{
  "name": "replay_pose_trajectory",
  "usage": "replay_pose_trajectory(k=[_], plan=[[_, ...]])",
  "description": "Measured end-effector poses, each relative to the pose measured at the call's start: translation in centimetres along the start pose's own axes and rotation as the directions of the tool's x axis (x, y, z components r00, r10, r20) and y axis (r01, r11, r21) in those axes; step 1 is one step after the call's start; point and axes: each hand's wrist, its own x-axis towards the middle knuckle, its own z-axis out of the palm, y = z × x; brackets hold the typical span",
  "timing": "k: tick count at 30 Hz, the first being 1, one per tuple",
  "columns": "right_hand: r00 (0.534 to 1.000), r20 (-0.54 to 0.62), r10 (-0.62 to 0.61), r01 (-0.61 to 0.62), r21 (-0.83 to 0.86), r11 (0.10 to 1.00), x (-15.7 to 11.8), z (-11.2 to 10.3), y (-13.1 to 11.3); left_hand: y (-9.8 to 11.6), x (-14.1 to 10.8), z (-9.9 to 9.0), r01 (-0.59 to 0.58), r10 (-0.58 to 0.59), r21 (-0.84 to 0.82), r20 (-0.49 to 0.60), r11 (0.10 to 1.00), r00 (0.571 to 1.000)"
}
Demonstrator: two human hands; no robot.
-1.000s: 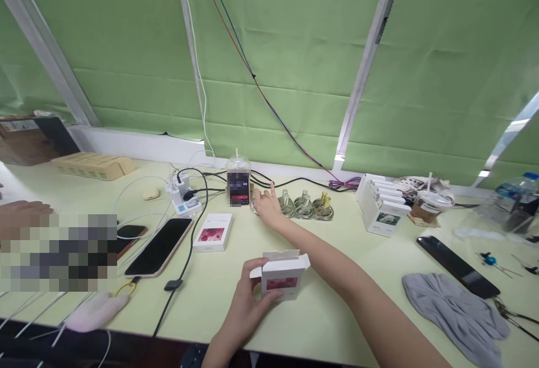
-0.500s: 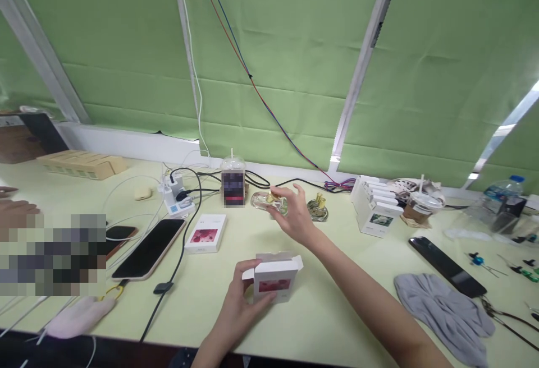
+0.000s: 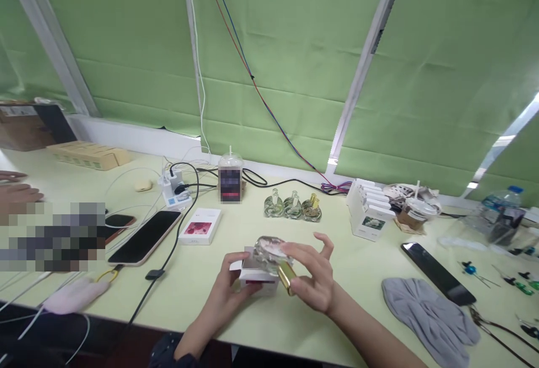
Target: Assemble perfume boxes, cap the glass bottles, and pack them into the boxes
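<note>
Above the pale green tabletop [image 3: 328, 323], the right hand [image 3: 314, 275] pinches a clear glass perfume bottle with a gold cap [image 3: 270, 253], tilted over the open white carton with a red picture [image 3: 259, 279]. Fingers and thumb of the left hand [image 3: 229, 289] grip that carton. Beyond them, three rounded glass bottles [image 3: 292, 206] stand in a row, left of several white boxes [image 3: 370, 211].
</note>
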Motion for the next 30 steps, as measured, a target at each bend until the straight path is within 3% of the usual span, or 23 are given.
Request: replay_pose_trajectory(k=[6,12,15,18,23,30], plan=[[0.995,0.082,-0.065,0.059,0.081,0.995,-0.8,0.6,-1.1,0.8,0.0,-0.2,-0.052,0.052,0.029,0.003,0.998,0.999],[0.991,-0.097,0.09,-0.072,0.178,0.981,0.8,0.4,-2.0,0.6,-0.1,0.1,-0.107,0.109,0.071,-0.032,0.992,0.993],[0.981,-0.11,0.163,-0.141,0.183,0.973,1.4,-0.1,-2.2,0.4,-0.2,0.4,-0.107,0.108,0.077,-0.019,0.991,0.994],[0.985,-0.108,0.133,-0.115,0.156,0.981,1.3,-0.2,-1.7,0.1,-0.1,0.6,-0.113,0.114,0.097,0.0,0.989,0.994],[0.998,0.001,0.06,-0.06,0.116,0.991,0.3,-0.5,-1.1,-0.4,0.1,0.8,-0.185,0.18,0.106,0.051,0.977,0.982],[0.987,0.105,0.119,-0.132,0.132,0.982,-0.1,-1.4,-1.1,-0.7,-0.2,2.0,-0.257,0.253,0.122,0.052,0.959,0.966]])
